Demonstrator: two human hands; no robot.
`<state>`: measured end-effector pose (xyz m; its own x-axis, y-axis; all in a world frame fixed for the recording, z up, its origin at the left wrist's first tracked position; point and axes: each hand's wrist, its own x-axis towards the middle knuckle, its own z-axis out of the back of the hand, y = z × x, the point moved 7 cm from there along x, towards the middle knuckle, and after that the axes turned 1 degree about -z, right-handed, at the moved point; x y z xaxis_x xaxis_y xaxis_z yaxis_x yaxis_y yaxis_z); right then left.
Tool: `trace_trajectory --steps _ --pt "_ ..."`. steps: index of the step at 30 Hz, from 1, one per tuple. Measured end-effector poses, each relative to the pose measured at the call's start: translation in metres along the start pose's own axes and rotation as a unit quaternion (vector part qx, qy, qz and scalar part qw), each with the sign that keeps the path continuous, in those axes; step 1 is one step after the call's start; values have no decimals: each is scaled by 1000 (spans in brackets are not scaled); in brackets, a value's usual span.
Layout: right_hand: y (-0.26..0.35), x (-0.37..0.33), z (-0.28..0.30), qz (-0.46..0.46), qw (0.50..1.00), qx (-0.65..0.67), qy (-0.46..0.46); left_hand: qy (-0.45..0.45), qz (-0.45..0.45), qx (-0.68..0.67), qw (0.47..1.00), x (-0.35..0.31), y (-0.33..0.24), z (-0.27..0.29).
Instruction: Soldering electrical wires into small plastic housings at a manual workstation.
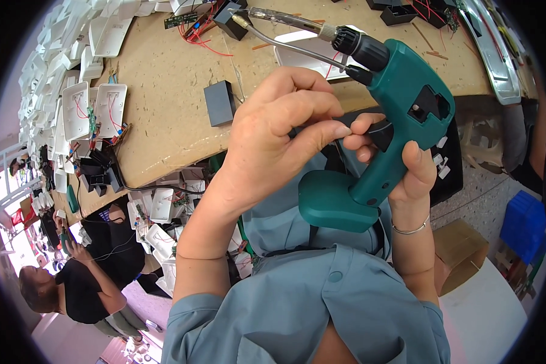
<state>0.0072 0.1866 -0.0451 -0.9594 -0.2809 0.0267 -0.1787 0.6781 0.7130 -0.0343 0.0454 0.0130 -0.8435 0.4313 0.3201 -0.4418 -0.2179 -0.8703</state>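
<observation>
Head-camera view: a person in a grey-blue shirt (279, 297) grips a green soldering gun (400, 82) in the right hand (414, 179), fingers wrapped about the handle and a slim metal bracelet (410, 230) at the wrist. The gun is held up in front of the body at the near edge of a tan worktop (164, 79), its slender nozzle (279, 18) and curved metal tube (291, 46) pointing to the upper left above the surface.

Beside the black trigger (380, 134), the left hand (273, 121) curls its fingers inward, thumb tip close to the right hand's fingertips; whether it pinches something thin cannot be told from this angle.

On the worktop, a black box (219, 103) lies just beyond the left hand, and a white tray (297, 57) sits behind the nozzle. Red wires (203, 43) tangle at the far side, and open white casings (76, 115) lie near a heaped pile of white housings (54, 54) at left.

At lower left, a co-worker in a black top (88, 291) holds a green object, while a blue crate (523, 224) and a cardboard box (461, 252) stand at right.
</observation>
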Motion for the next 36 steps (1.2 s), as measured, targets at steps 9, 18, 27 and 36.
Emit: trace_trajectory --steps 9,18,27,36 --pt "4 0 7 3 1000 14 -5 7 -83 83 993 -5 -12 -4" --pt "49 -31 17 139 983 -86 -80 -151 -188 400 884 10 -16 0" --pt "70 -89 14 150 906 -342 -199 -169 -188 428 868 33 -3 -10" --pt "58 -93 11 89 885 -388 -242 -357 -497 281 739 36 -9 -8"
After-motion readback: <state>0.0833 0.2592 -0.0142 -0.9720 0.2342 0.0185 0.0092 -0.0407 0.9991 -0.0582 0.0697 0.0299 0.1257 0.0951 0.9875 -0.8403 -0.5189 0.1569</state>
